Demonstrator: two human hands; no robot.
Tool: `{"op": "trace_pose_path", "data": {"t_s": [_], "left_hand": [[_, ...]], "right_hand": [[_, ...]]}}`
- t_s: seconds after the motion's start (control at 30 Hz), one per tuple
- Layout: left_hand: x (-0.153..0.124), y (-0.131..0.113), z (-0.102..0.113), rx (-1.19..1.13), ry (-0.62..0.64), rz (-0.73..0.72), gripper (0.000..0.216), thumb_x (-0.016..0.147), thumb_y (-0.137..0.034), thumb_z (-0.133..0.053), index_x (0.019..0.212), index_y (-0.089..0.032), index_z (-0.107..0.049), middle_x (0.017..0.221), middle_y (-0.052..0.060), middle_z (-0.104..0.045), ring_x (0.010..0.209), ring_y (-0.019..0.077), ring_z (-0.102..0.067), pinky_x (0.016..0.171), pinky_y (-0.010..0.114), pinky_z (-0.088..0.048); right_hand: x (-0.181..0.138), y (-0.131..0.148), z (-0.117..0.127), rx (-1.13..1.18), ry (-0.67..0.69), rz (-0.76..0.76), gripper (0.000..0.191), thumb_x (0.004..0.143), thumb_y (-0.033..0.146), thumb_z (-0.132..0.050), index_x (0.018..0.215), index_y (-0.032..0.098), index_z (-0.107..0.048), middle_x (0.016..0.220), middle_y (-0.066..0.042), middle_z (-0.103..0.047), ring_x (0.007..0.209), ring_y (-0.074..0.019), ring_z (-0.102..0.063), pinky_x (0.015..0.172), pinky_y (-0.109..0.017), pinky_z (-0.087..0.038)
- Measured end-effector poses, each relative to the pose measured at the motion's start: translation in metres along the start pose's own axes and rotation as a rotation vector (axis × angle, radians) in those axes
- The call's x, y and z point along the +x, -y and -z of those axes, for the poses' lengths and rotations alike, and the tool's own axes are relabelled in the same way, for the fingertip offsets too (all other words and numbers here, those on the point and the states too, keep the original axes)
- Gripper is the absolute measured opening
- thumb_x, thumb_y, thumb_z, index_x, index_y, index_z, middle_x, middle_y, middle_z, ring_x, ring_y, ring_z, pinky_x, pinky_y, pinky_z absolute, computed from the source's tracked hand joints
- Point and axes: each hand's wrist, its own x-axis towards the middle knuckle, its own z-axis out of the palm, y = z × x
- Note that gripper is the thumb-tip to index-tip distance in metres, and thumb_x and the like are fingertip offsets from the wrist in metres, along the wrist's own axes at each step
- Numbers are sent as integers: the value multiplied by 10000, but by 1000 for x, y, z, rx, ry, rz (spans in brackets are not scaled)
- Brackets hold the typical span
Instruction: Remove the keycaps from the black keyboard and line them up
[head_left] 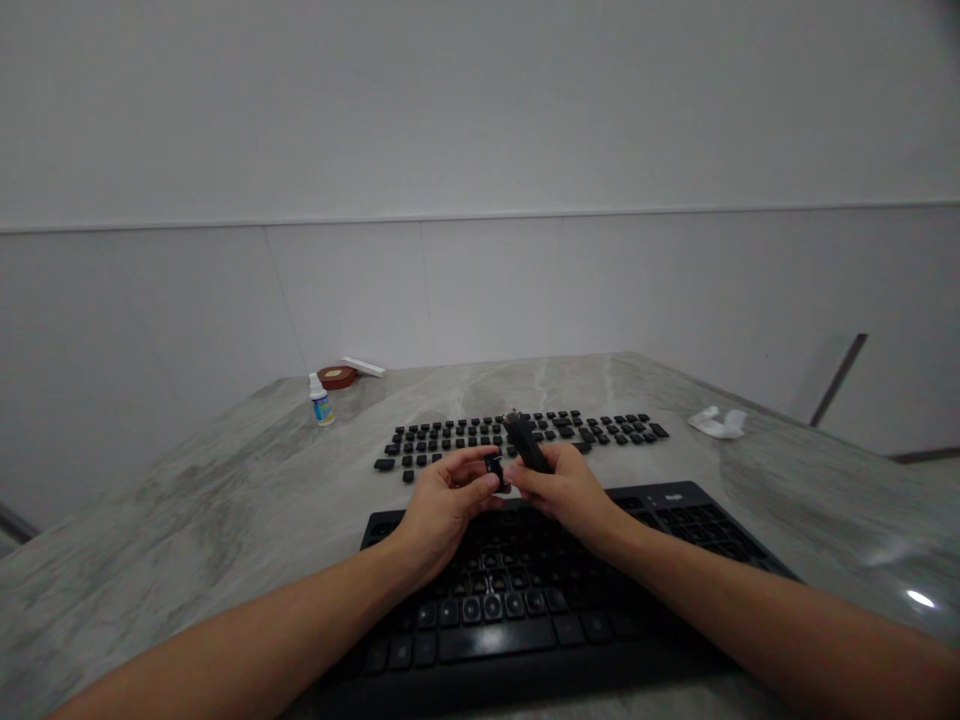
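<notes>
Between the thumb and fingers of my left hand is a small black keycap. My right hand grips a slim black tool that points up and away; its tip is too small to make out. The fingertips of both hands meet close around the keycap. Below them lies a black keyboard, partly covered by my hands and forearms. Some of its upper key positions are bare, while the spacebar and several keys near it are in place. Beyond my hands, loose black keycaps lie in rows on the table.
The marbled grey table reaches back to a white wall. At the back left stand a small spray bottle, a round brown box and a white strip. Crumpled white tissue lies on the right.
</notes>
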Motion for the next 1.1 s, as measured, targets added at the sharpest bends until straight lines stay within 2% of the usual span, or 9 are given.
{"op": "trace_pose_path", "data": {"t_s": [0.33, 0.63, 1.1], "left_hand": [[0, -2, -2, -35, -35, 85, 430, 603, -194, -882, 1010, -133, -756, 952, 109, -748, 832, 174, -690, 748, 254, -569], [0, -3, -2, -24, -45, 65, 378, 627, -189, -866, 985, -125, -764, 1019, 122, -731, 849, 190, -669, 716, 279, -575], [-1, -4, -1, 18, -3, 47, 325, 656, -231, -857, 951, -132, -765, 982, 103, -720, 818, 173, -648, 695, 275, -567]], "right_hand": [[-4, 7, -1, -92, -16, 84, 232, 733, 358, -591, 678, 134, -609, 588, -2, -476, 564, -127, -414, 531, -250, -318], [-3, 7, 1, -137, 9, 151, 240, 738, 338, -585, 595, 152, -538, 586, 10, -438, 571, -120, -382, 560, -252, -322], [-4, 6, 2, -158, 59, 149, 252, 769, 341, -559, 606, 153, -520, 585, 12, -440, 565, -116, -386, 538, -245, -306]]}}
